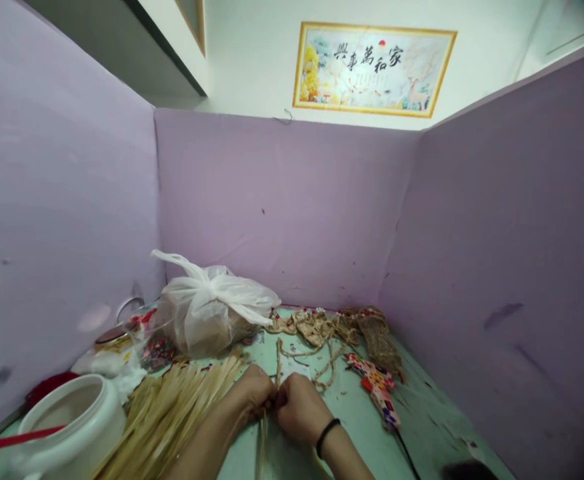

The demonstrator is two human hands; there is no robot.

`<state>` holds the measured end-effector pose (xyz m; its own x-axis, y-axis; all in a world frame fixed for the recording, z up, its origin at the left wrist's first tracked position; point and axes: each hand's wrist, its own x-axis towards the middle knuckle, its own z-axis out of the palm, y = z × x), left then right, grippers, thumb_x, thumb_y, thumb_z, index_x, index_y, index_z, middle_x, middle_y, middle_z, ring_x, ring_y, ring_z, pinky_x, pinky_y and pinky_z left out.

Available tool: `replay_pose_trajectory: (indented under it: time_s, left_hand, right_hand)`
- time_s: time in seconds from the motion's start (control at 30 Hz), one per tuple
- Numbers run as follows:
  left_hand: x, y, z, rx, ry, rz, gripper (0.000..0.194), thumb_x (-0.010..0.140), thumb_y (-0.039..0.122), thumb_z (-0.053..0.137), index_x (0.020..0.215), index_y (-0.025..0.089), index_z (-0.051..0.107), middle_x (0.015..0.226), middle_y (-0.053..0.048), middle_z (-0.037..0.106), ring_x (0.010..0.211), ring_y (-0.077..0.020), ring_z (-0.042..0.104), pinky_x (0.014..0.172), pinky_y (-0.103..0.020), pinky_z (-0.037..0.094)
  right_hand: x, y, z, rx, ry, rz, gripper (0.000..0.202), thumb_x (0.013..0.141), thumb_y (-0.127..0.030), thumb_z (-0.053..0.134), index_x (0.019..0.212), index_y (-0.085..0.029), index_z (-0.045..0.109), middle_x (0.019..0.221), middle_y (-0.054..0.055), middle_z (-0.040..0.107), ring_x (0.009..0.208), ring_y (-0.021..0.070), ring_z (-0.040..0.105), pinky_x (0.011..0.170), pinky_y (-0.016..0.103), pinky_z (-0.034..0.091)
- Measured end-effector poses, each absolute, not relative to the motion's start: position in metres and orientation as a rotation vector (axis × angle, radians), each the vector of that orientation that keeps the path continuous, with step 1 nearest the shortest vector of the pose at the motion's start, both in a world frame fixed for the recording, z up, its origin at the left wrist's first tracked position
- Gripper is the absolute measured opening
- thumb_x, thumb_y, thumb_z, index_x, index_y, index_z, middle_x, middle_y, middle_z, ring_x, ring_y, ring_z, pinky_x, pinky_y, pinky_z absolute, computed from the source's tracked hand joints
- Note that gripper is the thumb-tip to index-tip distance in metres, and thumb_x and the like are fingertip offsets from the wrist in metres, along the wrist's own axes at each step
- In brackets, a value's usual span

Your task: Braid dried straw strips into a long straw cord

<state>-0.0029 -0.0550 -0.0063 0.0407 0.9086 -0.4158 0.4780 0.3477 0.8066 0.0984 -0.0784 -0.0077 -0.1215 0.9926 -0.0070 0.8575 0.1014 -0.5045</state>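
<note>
A tan braided straw cord [279, 357] runs up the table from between my hands, then bends right into loose loops. My left hand [258, 390] is closed on it, fingertips pinched together. Pressed close beside it, my right hand [298, 403] also pinches the cord, with a black band on that wrist. Loose straw strands [263, 440] hang below my fingers toward the table's near edge. The exact grip is partly hidden by my knuckles. Left of my left forearm lies a heap of flat, pale straw strips [182, 407].
A patterned glue gun [375, 387] with a black cable lies to the right. Behind are woven straw pieces [317, 327] with red beads and a roll of brown mesh [379, 340]. A tied white plastic bag [217, 307] and a white pot [77, 420] stand left. Purple partitions [282, 207] enclose the table.
</note>
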Motion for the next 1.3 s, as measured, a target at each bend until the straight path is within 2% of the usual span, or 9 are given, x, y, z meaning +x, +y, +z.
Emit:
replay_pose_trajectory:
  time_s: [0.2,0.33,0.47,0.67,0.87,0.97,1.07,1.2,1.3]
  left_hand:
    - [-0.002,-0.049,-0.017,1.234,1.578,0.587,0.021,0.048,0.005,0.046,0.037,0.017,0.032,0.026,0.005,0.029,0.025,-0.0062,0.025,0.032,-0.020,0.014]
    - [-0.006,-0.053,-0.010,1.240,1.511,0.571,0.018,0.048,0.008,0.045,0.035,0.016,0.036,0.025,0.005,0.030,0.023,-0.0054,0.023,0.029,-0.020,0.011]
    - [-0.011,-0.055,-0.005,1.196,1.416,0.586,0.013,0.048,0.011,0.044,0.037,0.015,0.038,0.028,0.005,0.032,0.023,-0.0040,0.023,0.029,-0.019,0.010]
    - [-0.019,-0.048,-0.010,1.177,1.253,0.547,0.013,0.050,0.018,0.048,0.041,0.015,0.039,0.032,0.007,0.031,0.024,-0.0023,0.021,0.029,-0.017,0.009]
    - [-0.023,-0.046,-0.013,1.259,1.164,0.507,0.013,0.052,0.023,0.050,0.045,0.014,0.044,0.036,0.007,0.034,0.025,-0.0014,0.021,0.029,-0.017,0.008]
    - [-0.022,-0.047,-0.009,1.353,1.199,0.488,0.012,0.052,0.021,0.049,0.044,0.014,0.043,0.034,0.007,0.033,0.025,-0.0026,0.022,0.030,-0.018,0.011]
    - [-0.020,-0.050,0.001,1.496,1.350,0.388,0.012,0.053,0.017,0.047,0.042,0.014,0.044,0.030,0.006,0.031,0.026,-0.0045,0.024,0.032,-0.019,0.015]
    - [-0.016,-0.059,0.019,1.755,1.636,0.273,0.008,0.053,0.016,0.050,0.046,0.013,0.052,0.037,0.001,0.042,0.036,-0.0095,0.038,0.039,-0.021,0.026]
    - [-0.008,-0.070,0.027,1.923,1.803,0.234,0.009,0.053,0.021,0.056,0.056,0.012,0.058,0.052,-0.006,0.054,0.057,-0.0185,0.053,0.049,-0.023,0.033]
  right_hand:
    - [0.101,-0.076,-0.009,-1.800,-2.021,0.644,0.014,0.053,-0.011,0.050,0.052,-0.015,0.064,0.054,0.006,0.062,0.054,0.0143,0.054,0.044,0.021,0.027]
    - [0.112,-0.070,0.000,-1.790,-1.971,0.978,0.011,0.052,-0.015,0.050,0.048,-0.014,0.060,0.042,0.001,0.052,0.043,0.0104,0.046,0.040,0.019,0.026]
    - [0.126,-0.058,0.000,-1.771,-1.633,1.025,0.011,0.056,-0.010,0.046,0.054,-0.014,0.057,0.046,0.000,0.052,0.043,0.0081,0.046,0.042,0.017,0.030]
    - [0.112,-0.063,-0.005,-1.529,-1.247,1.570,0.010,0.060,-0.008,0.041,0.061,-0.014,0.049,0.047,-0.002,0.050,0.042,0.0088,0.048,0.043,0.018,0.037]
    - [0.105,-0.068,-0.006,-1.583,-1.315,1.539,0.014,0.059,-0.007,0.040,0.048,-0.014,0.044,0.035,-0.006,0.035,0.028,0.0033,0.023,0.031,0.018,0.014]
    - [0.108,-0.066,-0.009,-1.626,-1.289,1.492,0.013,0.056,-0.008,0.041,0.045,-0.015,0.042,0.032,-0.007,0.028,0.027,0.0032,0.018,0.031,0.019,0.010]
    - [0.109,-0.066,-0.013,-1.603,-1.244,1.508,0.010,0.053,-0.008,0.041,0.046,-0.015,0.042,0.031,-0.007,0.029,0.026,0.0034,0.017,0.031,0.019,0.009]
    - [0.109,-0.064,-0.017,-1.519,-1.260,1.583,0.010,0.051,-0.008,0.040,0.044,-0.016,0.040,0.029,-0.008,0.024,0.026,0.0033,0.014,0.031,0.020,0.005]
    - [0.109,-0.064,-0.022,-1.472,-1.219,1.642,0.009,0.050,-0.009,0.039,0.045,-0.016,0.039,0.030,-0.008,0.025,0.026,0.0035,0.015,0.032,0.019,0.006]
